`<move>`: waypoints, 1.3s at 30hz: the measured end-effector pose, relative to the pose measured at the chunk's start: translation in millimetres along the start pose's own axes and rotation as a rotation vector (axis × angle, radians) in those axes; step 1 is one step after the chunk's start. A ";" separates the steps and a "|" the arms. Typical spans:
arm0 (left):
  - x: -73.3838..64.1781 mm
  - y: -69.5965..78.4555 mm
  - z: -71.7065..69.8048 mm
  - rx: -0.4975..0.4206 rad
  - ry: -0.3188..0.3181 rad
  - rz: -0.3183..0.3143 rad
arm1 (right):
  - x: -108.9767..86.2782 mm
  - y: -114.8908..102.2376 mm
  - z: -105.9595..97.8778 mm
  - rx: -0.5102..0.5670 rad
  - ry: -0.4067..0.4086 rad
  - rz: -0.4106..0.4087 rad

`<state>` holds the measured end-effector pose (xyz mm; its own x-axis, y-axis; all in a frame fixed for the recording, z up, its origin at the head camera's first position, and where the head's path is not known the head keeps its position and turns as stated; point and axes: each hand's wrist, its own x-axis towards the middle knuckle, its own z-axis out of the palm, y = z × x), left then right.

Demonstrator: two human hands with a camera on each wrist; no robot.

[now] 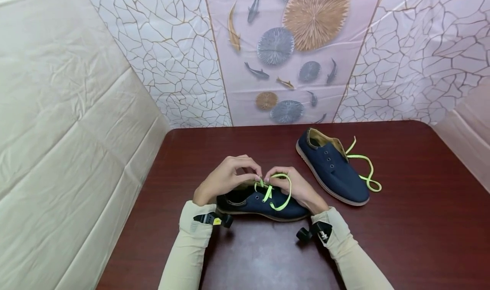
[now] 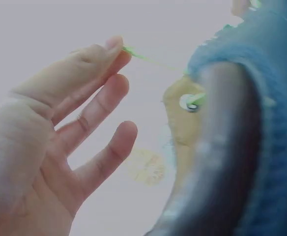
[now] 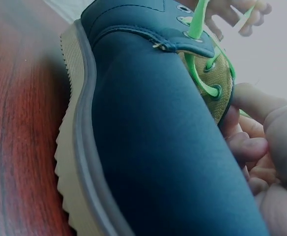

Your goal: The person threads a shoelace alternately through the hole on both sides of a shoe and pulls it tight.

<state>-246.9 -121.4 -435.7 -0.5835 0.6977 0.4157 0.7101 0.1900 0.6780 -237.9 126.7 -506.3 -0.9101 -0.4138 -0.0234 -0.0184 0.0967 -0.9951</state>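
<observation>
Lacing the navy shoe [image 1: 250, 206], lower centre of the frame.
We judge a mid-threading step: the left grip [image 1: 229, 174] pinches the yellow-green lace [image 1: 268, 193]; the right grip [image 1: 296, 189] is clamped on the eyelet flap [image 3: 224, 77], though whether it also catches lace we cannot tell. The shoe rests on the surface [image 1: 421, 175], another shoe [image 1: 337, 166] right of centre. Next, we think, calls for drawing lace through, flap steadied.
</observation>
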 end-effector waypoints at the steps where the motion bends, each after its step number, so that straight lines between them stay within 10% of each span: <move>1: -0.6 2.0 -1.8 -0.008 0.017 -0.001 | 0.4 -0.2 0.5 -0.004 0.007 0.004; 26: -5.3 50.1 -24.6 -0.156 0.491 0.176 | 2.5 2.6 -1.2 0.096 -0.058 -0.061; 39: -1.6 65.9 -23.8 -0.088 0.773 0.252 | 2.5 3.1 -1.1 0.092 -0.015 -0.021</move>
<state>-208.5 -126.5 -377.3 -0.5400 0.0322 0.8410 0.8416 0.0139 0.5399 -240.7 127.0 -509.4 -0.9036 -0.4284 -0.0036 0.0016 0.0052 -1.0000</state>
